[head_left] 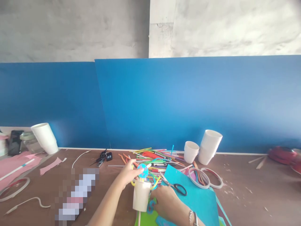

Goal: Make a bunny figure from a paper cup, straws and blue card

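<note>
My left hand [129, 173] is closed, pinching a round blue paper disc [142, 171] with pink marks between thumb and fingers. Just below the disc stands a white paper cup [141, 197], with bent yellow pipe cleaners [156, 183] sticking out at its sides. My right hand [167, 201] is beside the cup, low over the paper, its fingers curled. A small blue paper cutout [151, 206] shows at its fingertips; whether they grip it is hidden. Black-handled scissors [180, 189] lie on the blue sheet [199, 196] just beyond that hand.
Behind the cup spreads a pile of coloured pipe cleaners and pens [157, 161]. A white cup [191, 152] and a cup stack [209, 147] stand back right, near tape rolls [199, 178]. Keys [103, 157] lie back left. A blue panel [188, 103] bounds the table.
</note>
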`<state>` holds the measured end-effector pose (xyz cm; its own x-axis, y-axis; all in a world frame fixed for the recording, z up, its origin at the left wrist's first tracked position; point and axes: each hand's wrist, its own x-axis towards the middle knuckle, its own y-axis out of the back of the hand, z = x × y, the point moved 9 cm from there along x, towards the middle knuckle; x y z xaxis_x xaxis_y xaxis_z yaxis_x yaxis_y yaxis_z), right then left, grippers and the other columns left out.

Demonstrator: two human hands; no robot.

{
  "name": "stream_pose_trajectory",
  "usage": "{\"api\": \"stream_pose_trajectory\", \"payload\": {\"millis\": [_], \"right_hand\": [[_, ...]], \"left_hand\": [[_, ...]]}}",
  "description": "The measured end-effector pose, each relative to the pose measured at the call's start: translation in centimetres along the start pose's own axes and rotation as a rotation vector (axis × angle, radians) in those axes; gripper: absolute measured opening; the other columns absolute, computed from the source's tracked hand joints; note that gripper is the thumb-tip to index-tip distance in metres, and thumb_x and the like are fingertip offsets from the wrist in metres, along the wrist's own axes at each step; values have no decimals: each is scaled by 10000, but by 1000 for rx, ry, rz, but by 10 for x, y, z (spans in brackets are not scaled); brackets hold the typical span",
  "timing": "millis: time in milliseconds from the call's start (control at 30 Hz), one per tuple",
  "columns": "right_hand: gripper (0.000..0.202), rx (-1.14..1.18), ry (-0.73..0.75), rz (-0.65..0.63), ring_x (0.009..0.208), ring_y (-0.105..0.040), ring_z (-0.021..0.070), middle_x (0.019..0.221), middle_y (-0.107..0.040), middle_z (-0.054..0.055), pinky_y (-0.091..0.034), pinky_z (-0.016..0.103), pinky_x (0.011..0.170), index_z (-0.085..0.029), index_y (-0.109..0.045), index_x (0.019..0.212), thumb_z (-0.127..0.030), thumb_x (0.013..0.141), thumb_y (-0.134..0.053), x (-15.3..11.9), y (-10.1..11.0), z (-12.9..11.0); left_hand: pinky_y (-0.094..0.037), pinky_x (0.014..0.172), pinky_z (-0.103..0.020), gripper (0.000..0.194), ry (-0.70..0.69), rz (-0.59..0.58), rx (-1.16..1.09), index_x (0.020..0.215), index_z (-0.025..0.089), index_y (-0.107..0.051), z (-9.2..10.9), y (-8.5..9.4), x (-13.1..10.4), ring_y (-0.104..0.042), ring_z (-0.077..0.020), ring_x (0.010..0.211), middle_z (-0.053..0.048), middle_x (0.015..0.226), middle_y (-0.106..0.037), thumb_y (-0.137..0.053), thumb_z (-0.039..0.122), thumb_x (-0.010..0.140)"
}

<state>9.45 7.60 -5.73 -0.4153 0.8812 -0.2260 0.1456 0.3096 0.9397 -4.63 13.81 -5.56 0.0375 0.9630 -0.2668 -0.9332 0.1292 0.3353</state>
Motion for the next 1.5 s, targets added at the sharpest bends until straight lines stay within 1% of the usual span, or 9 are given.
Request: {"api": "stream_pose_trajectory", "payload": {"millis": [267, 533, 767, 933, 1100, 1167, 1233, 1367, 1500], "right_hand": [[294, 17, -24, 32, 871, -687, 290, 918, -754, 103, -458, 297, 659, -214, -725, 900, -136, 649, -593, -2, 2, 3], [84, 301, 64, 71, 665, -618, 171, 690, -709, 5, -374, 227, 553, -195, -640, 571, -117, 557, -612, -9, 24, 16], [199, 688, -40, 372, 525, -491, 110, 552, -549, -69, -324, 206, 489, -197, -536, 846, -121, 665, -567, 2, 53, 71], [223, 827, 20, 406, 506, -473, 113, 539, -529, -79, -323, 219, 488, -200, -538, 921, -170, 705, -580, 9, 47, 79], [200, 1007, 22, 418, 482, -457, 104, 535, -533, -73, -308, 220, 474, -199, -529, 883, -255, 713, -617, 10, 49, 70], [234, 1091, 39, 407, 455, -441, 99, 510, -511, -87, -296, 220, 461, -202, -505, 887, -268, 698, -627, 10, 51, 64], [264, 1143, 69, 387, 439, -429, 96, 497, -490, -100, -289, 218, 453, -200, -487, 908, -254, 689, -624, 8, 53, 58], [326, 1039, 123, 404, 502, -464, 104, 536, -504, -96, -330, 221, 498, -186, -504, 973, -117, 662, -574, 0, 57, 50], [366, 958, 145, 389, 557, -499, 114, 583, -542, -76, -370, 230, 552, -179, -527, 997, -59, 652, -538, -3, 55, 44]], "left_hand": [[-434, 523, -232, 625, -5, 7, 14, 1270, 148, -389, 2, 2, 0, -629, -177, 700, -115, 1020, -618, -620, 427, 760], [-420, 443, -208, 454, -4, -114, 58, 1058, 130, -534, -3, -3, -1, -597, -142, 558, -30, 788, -605, -699, 259, 655], [-471, 450, -235, 483, -27, -97, 85, 1101, 124, -514, -8, -12, 4, -634, -182, 624, -68, 852, -615, -647, 354, 697], [-501, 628, -295, 359, -129, -9, 154, 1024, 151, -595, -2, -8, 7, -651, -222, 735, -68, 830, -654, -612, 372, 742], [-415, 932, -358, 361, -335, 165, 197, 1134, 204, -586, 44, 7, -14, -558, -261, 1084, -104, 1179, -605, -571, 287, 783], [-371, 1000, -358, 337, -584, 185, 226, 1104, 232, -625, 77, -2, -40, -524, -256, 1141, -82, 1188, -609, -597, 240, 768], [-366, 1013, -350, 424, -730, 27, 271, 1155, 274, -619, 94, -30, -61, -511, -255, 1161, -60, 1213, -598, -656, 233, 735], [-416, 943, -353, 427, -743, -83, 383, 1181, 279, -610, 94, -66, -77, -548, -254, 1092, -67, 1151, -622, -632, 194, 763], [-424, 913, -350, 363, -707, -105, 422, 1102, 256, -651, 87, -77, -73, -561, -249, 1062, -77, 1104, -630, -582, 131, 768]]}}
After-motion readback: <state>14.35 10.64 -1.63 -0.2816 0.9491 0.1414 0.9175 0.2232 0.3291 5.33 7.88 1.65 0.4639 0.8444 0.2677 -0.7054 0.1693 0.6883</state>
